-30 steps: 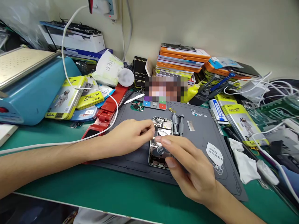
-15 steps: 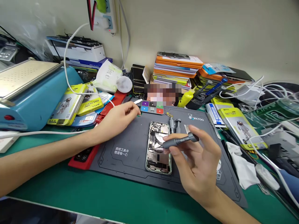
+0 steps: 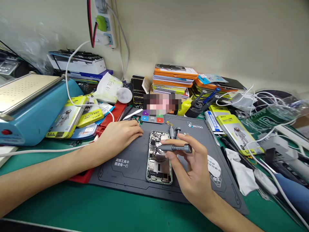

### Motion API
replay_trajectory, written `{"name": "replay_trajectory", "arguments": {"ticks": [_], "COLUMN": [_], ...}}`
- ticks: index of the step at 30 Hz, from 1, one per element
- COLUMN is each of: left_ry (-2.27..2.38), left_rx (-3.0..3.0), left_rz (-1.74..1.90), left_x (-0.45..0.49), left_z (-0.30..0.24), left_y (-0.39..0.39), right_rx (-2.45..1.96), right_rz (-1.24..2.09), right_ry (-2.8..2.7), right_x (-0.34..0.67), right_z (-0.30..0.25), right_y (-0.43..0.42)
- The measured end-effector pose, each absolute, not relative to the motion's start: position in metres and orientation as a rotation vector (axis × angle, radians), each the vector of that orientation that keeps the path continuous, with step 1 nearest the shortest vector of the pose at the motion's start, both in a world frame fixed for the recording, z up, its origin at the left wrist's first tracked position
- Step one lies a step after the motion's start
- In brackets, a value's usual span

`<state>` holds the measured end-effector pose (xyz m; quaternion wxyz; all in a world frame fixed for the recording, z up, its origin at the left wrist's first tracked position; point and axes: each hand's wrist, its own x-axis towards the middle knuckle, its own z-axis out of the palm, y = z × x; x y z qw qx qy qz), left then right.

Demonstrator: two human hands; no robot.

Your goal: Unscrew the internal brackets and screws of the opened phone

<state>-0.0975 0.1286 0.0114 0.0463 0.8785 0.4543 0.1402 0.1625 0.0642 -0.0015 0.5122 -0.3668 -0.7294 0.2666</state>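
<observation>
An opened phone [image 3: 158,161] with its insides bare lies on a dark grey work mat [image 3: 125,167]. My right hand [image 3: 193,175] grips a grey screwdriver [image 3: 175,148] almost level, its tip over the phone's upper part. My left hand [image 3: 118,137] rests on the mat left of the phone, fingers curled and pointing toward the phone's top corner; whether anything is between the fingertips I cannot make out. Two more grey driver handles [image 3: 174,131] lie just beyond the phone.
A blue machine [image 3: 31,106] stands at the left with yellow battery packs [image 3: 69,117] beside it. A small coloured screw tray [image 3: 152,116] sits at the mat's far edge. Stacked orange boxes [image 3: 175,79] line the wall. White cables [image 3: 272,129] and white wipes [image 3: 241,170] crowd the right.
My left hand came back from the mat's far left corner toward the phone. My right hand lowered the screwdriver closer to the phone. The view tilted up slightly.
</observation>
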Motion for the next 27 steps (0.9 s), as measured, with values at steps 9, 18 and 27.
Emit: {"name": "replay_trajectory", "arguments": {"ticks": [9, 18, 27], "left_ry": [1.375, 1.404, 1.373], "left_rx": [2.902, 2.971, 2.322], "left_rz": [0.167, 0.072, 0.472], "left_x": [-0.089, -0.086, -0.093], "left_z": [0.017, 0.009, 0.006], "left_y": [0.133, 0.135, 0.145], "right_rx": [-0.856, -0.86, -0.868], "right_rz": [0.649, 0.667, 0.745], "right_ry": [-1.783, -1.784, -1.743], "right_x": [0.161, 0.162, 0.161], "right_z": [-0.002, -0.002, -0.002], "right_y": [0.062, 0.062, 0.061]}}
